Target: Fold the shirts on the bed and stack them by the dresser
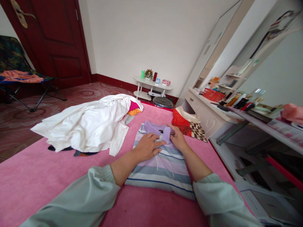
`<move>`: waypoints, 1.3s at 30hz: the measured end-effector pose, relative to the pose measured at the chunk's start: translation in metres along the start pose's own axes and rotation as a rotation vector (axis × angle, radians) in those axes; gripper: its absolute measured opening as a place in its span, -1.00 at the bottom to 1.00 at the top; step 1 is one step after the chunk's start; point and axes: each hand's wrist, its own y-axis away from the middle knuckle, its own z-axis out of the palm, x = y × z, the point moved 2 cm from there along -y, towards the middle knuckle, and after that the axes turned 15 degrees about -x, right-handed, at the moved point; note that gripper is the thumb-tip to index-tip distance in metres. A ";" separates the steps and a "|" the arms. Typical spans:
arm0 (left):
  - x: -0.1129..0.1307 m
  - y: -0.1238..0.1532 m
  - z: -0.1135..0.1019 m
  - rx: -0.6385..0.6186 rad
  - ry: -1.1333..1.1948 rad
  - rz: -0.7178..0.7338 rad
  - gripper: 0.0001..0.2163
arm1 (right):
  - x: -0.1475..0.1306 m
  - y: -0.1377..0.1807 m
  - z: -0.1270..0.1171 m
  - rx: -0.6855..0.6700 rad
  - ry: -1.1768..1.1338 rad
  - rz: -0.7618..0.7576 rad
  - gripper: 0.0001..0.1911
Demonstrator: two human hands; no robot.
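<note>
A striped polo shirt in lilac, grey, white and navy lies folded on the pink bedspread, its lilac collar toward the far side. My left hand rests on the shirt's upper front, below the collar, with its fingers stretched out. At the collar's right side, my right hand has its fingers curled and pinched on the collar edge. Part of the shirt's right side is hidden behind my right forearm.
A heap of white clothing lies left on the bed. A folded red and checkered garment lies at the far right corner. Beyond are a small white table, a dressing table on the right and a folding chair at left.
</note>
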 end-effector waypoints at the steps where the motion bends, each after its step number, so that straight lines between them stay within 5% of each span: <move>1: 0.000 0.000 0.000 -0.001 -0.002 0.000 -0.61 | 0.000 -0.003 -0.002 -0.003 0.053 0.000 -0.54; 4: 0.000 0.000 0.002 0.001 -0.003 -0.003 -0.61 | 0.005 -0.011 -0.010 -0.006 0.142 0.127 -0.77; 8: -0.001 0.000 0.002 0.004 0.000 -0.008 -0.63 | 0.010 -0.013 -0.024 0.110 0.186 0.315 -0.85; 13: -0.001 0.000 0.002 0.003 0.002 -0.011 -0.64 | -0.016 0.010 -0.020 0.298 0.375 0.157 -0.69; 16: 0.000 0.000 0.001 -0.002 -0.013 -0.006 -0.64 | -0.031 0.028 0.003 0.002 0.503 0.015 -0.60; 20: -0.001 0.001 0.001 -0.002 -0.027 0.001 -0.66 | -0.023 0.039 0.023 -0.385 0.541 0.138 -0.48; 26: -0.011 -0.001 0.007 0.054 0.116 0.043 -0.64 | -0.018 0.045 0.018 -0.347 0.431 0.106 -0.49; 28: -0.018 -0.002 0.007 0.164 0.151 -0.042 -0.63 | -0.023 0.054 0.013 -0.228 0.389 0.092 -0.54; 32: -0.038 0.005 0.000 0.392 0.106 -0.455 -0.62 | -0.030 0.081 -0.004 0.045 0.373 0.197 -0.62; 36: -0.051 0.016 -0.012 0.259 0.017 -0.708 -0.59 | -0.036 0.103 -0.026 0.166 0.447 0.395 -0.65; 39: -0.055 0.028 -0.024 0.108 -0.036 -0.775 -0.54 | -0.041 0.112 -0.037 0.077 0.543 0.609 -0.64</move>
